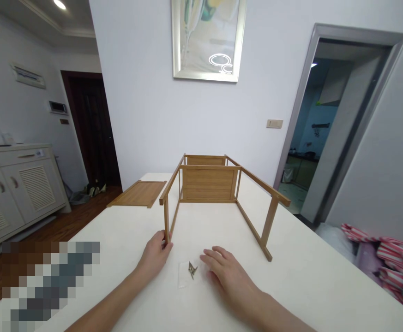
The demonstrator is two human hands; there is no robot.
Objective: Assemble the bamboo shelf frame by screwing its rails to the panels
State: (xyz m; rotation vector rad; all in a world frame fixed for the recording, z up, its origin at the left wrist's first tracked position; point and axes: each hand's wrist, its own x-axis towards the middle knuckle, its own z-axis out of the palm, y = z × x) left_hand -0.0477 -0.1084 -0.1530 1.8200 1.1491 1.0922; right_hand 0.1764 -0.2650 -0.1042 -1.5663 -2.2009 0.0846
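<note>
A brown wooden shelf frame (272, 216) lies on its side on the white table, with a slatted shelf panel (208, 184) standing upright between its rails. At the frame's near left corner, my left hand (156, 251) is closed around the lower end of the post. My right hand (227, 272) hovers or rests just right of a few small screws (192, 269), fingers loosely stretched and nothing seen in them. The screws lie by a small clear plastic bag (183, 275), between my two hands.
Another wooden panel (139, 192) lies flat on the white table (128, 244) at the left. A blurred-out patch (54, 281) covers something at the lower left. Behind stand a wall with a framed picture (208, 41) and a doorway. Striped cloth (391, 258) is heaped at the right.
</note>
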